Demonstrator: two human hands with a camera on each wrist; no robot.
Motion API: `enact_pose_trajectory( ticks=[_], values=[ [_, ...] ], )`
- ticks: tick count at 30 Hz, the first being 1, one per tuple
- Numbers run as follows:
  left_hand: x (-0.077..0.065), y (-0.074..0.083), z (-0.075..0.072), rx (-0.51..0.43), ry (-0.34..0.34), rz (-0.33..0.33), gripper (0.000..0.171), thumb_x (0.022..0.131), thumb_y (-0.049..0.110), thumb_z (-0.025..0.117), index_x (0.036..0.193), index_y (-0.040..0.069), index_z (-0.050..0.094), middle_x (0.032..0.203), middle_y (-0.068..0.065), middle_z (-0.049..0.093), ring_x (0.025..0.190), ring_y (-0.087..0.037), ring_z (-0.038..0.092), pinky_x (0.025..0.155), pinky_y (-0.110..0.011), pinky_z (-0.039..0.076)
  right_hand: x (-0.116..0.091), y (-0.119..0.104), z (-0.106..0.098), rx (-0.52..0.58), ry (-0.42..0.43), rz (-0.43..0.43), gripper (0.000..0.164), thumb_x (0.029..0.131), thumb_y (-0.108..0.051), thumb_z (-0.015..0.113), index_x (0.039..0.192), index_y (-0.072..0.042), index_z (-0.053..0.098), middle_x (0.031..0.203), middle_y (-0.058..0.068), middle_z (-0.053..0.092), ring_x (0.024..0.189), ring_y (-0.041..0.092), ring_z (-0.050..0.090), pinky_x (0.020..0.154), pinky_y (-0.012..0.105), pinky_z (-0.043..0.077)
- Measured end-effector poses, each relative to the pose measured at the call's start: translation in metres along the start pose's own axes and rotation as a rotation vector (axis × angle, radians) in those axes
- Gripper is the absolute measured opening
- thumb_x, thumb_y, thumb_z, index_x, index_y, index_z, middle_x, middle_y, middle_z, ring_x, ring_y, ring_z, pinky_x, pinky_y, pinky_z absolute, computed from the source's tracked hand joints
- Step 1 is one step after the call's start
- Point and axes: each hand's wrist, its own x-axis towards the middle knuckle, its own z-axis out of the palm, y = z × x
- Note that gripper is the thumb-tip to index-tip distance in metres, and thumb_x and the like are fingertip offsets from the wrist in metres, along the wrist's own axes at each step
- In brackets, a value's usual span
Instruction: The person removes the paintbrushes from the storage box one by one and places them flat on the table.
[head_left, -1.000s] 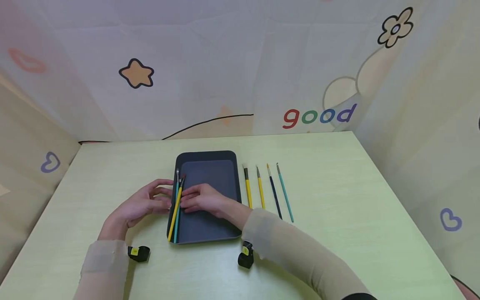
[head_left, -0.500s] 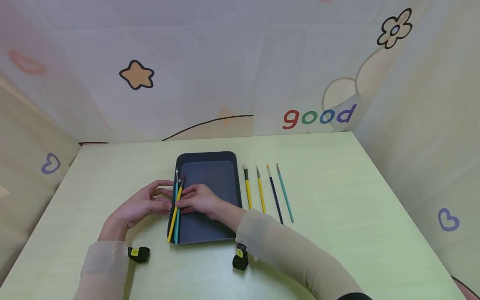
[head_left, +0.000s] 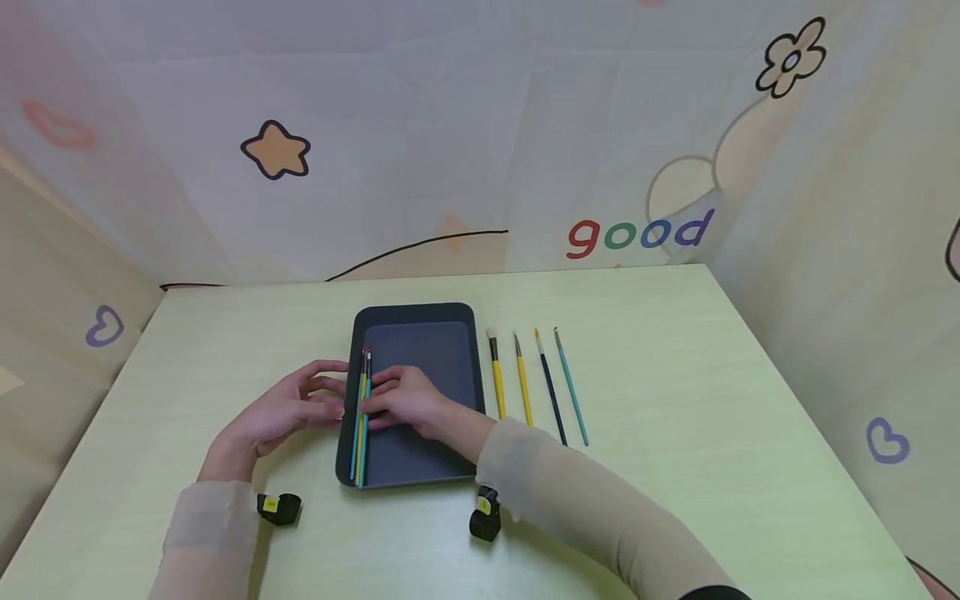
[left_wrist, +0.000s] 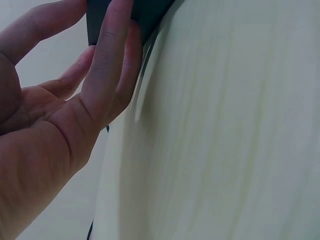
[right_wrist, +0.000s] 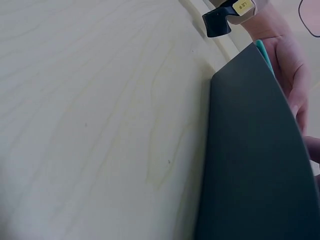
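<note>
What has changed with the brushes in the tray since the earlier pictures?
The lower end of the yellow brush moved right: it no longer slants across the turquoise brushes. The three now lie close together, nearly parallel, by the right hand. The left hand, the tray and the four brushes on the table stayed in place.

In the tray (head_left: 423, 358), the yellow brush (head_left: 362, 385), earlier slanted across two teal brushes (head_left: 363, 442) toward one o'clock, has been straightened toward twelve and brought between them.

The left hand (head_left: 288, 406) is holding its fingers (left_wrist: 102, 70) apart; the right hand (head_left: 411, 403) is pointing leftward, its forearm (head_left: 600, 510) slanting.
</note>
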Motion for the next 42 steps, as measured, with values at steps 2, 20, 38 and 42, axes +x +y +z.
enact_pose_trajectory(
  ticks=[2, 20, 38, 42],
  values=[
    [0.0, 0.0, 0.0, -0.002, 0.002, -0.004, 0.07, 0.095, 0.003, 0.068, 0.155, 0.002, 0.031, 0.137, -0.03, 0.045, 0.106, -0.032, 0.066, 0.094, -0.042, 0.057, -0.002, -0.002, -0.002, 0.003, -0.005, 0.008, 0.042, 0.088, 0.014, 0.072, 0.125, 0.008, 0.055, 0.098, 0.014, 0.067, 0.078, 0.022, 0.069, 0.075, 0.042, 0.063],
    [-0.001, 0.001, 0.0, -0.001, 0.021, -0.024, 0.072, 0.095, 0.001, 0.068, 0.156, 0.002, 0.03, 0.137, -0.03, 0.045, 0.104, -0.031, 0.064, 0.093, -0.042, 0.057, -0.02, -0.023, -0.043, -0.041, -0.06, 0.046, 0.049, 0.092, 0.008, 0.07, 0.138, 0.002, 0.053, 0.104, 0.014, 0.07, 0.085, 0.02, 0.068, 0.082, 0.04, 0.062],
    [0.0, -0.001, 0.0, -0.001, 0.025, -0.008, 0.072, 0.093, 0.0, 0.07, 0.155, 0.002, 0.032, 0.135, -0.028, 0.047, 0.103, -0.029, 0.064, 0.092, -0.041, 0.058, -0.041, -0.046, -0.076, -0.082, -0.075, 0.002, 0.048, 0.096, 0.005, 0.066, 0.141, 0.006, 0.05, 0.131, 0.03, 0.06, 0.091, 0.019, 0.068, 0.085, 0.042, 0.061],
    [0.0, -0.001, 0.001, -0.005, 0.024, -0.009, 0.073, 0.093, 0.0, 0.07, 0.155, 0.002, 0.032, 0.136, -0.028, 0.047, 0.103, -0.028, 0.064, 0.092, -0.042, 0.057, -0.047, -0.051, -0.084, -0.077, -0.066, -0.009, 0.049, 0.096, 0.006, 0.065, 0.142, 0.007, 0.049, 0.123, 0.026, 0.063, 0.089, 0.018, 0.068, 0.084, 0.042, 0.061]
  ],
)
